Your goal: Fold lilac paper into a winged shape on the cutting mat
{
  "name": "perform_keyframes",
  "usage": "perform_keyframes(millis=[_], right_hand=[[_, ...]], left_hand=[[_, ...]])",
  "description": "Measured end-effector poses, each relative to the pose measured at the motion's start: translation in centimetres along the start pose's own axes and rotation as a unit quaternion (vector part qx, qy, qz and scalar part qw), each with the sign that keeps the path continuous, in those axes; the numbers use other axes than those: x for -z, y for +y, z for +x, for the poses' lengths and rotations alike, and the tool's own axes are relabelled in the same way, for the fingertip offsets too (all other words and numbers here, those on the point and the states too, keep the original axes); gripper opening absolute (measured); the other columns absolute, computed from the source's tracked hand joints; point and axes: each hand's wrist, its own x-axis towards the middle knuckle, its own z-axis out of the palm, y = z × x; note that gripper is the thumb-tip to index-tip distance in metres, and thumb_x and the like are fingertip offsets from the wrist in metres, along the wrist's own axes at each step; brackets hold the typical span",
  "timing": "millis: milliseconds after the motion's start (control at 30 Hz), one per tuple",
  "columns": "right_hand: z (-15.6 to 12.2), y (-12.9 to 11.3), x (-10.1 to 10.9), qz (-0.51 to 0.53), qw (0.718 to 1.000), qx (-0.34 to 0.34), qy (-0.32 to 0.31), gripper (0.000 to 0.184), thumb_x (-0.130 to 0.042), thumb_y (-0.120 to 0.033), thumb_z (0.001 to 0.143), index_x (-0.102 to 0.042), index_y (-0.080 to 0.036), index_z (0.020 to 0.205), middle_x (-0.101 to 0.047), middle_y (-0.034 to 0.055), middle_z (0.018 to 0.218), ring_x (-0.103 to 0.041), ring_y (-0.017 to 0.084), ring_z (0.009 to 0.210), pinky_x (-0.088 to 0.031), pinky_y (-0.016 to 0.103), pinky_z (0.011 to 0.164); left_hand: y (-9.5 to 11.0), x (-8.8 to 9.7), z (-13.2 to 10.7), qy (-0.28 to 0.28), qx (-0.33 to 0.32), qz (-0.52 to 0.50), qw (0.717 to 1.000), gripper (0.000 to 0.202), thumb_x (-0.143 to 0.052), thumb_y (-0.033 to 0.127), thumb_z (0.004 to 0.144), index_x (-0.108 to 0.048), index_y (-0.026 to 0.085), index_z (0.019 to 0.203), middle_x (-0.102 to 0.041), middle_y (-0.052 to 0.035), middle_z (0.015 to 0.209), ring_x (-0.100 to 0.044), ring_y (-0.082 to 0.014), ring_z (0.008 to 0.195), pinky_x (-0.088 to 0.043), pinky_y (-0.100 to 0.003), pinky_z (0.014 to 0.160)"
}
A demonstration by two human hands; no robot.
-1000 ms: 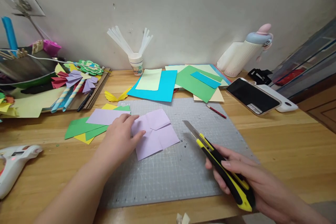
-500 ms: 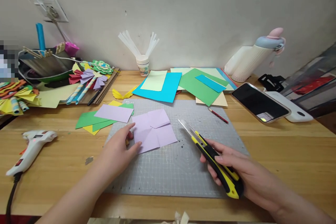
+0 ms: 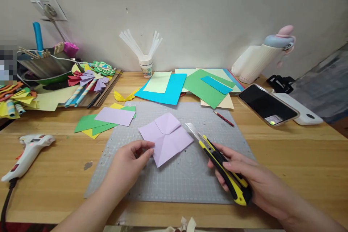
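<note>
A creased square of lilac paper (image 3: 169, 141) with slits in it lies turned like a diamond on the grey cutting mat (image 3: 163, 185). My left hand (image 3: 133, 161) pinches its left edge between thumb and fingers. To the right, my right hand (image 3: 233, 170) grips a yellow and black utility knife (image 3: 221, 165) with its blade out. The blade points up and left, near the paper's right corner but apart from it. A lilac paper strip (image 3: 115, 116) rests on green and yellow strips (image 3: 84, 123) at the mat's upper left.
A white glue gun (image 3: 29, 154) lies at the left. Behind the mat are blue paper (image 3: 175, 90), green paper (image 3: 208, 88) and a cup of white sticks (image 3: 146, 66). A pencil (image 3: 223, 118), a phone (image 3: 268, 105) and a bottle (image 3: 265, 56) are at the right.
The lilac square has turned and shifted right, and my left hand has moved right with it, its fingers now closed on the edge. My right hand still holds the knife in place.
</note>
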Motion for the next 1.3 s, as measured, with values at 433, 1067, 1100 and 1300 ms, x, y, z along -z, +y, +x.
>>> perform_keyframes(millis=[433,1067,1100,1300], right_hand=[[-0.2,-0.2,0.1,-0.052,0.999,-0.012,-0.006,0.065,-0.066,-0.035,0.083,-0.043,-0.025,0.143,-0.069,0.0067,0.102,-0.059,0.015,0.07,-0.048,0.028,0.066],[-0.8,0.0,-0.7,-0.081,0.996,-0.008,0.022,0.06,-0.064,-0.038,0.083,-0.049,-0.025,0.139,-0.069,0.007,0.1,-0.061,0.015,0.066,-0.05,0.028,0.061],[-0.7,0.0,-0.7,-0.073,0.997,-0.009,0.02,0.059,-0.064,-0.038,0.083,-0.049,-0.026,0.139,-0.069,0.0069,0.099,-0.061,0.015,0.065,-0.05,0.028,0.059],[-0.1,0.3,-0.3,0.004,1.0,-0.015,0.006,0.046,-0.058,-0.037,0.089,-0.052,-0.025,0.133,-0.07,0.0056,0.09,-0.06,0.014,0.053,-0.048,0.024,0.045]], left_hand=[[-1.1,2.7,2.8,-0.045,-0.116,0.143,0.982,0.021,-0.045,0.025,0.074,-0.066,0.023,0.077,-0.064,0.0018,0.069,-0.054,-0.0184,0.062,-0.038,-0.029,0.056],[-0.9,2.2,-0.7,-0.134,-0.116,0.152,0.972,0.037,-0.046,0.05,0.089,-0.067,0.026,0.109,-0.065,-0.0004,0.07,-0.061,-0.0188,0.061,-0.046,-0.029,0.054],[-0.8,2.2,-1.1,-0.131,-0.162,0.18,0.961,0.034,-0.047,0.047,0.091,-0.066,0.029,0.111,-0.067,-0.0008,0.076,-0.063,-0.0188,0.066,-0.049,-0.03,0.059],[0.1,2.4,1.4,-0.163,-0.423,0.323,0.83,0.069,-0.07,0.025,0.079,-0.043,0.038,0.141,-0.047,-0.0029,0.149,-0.044,-0.0295,0.135,-0.034,-0.051,0.111]])
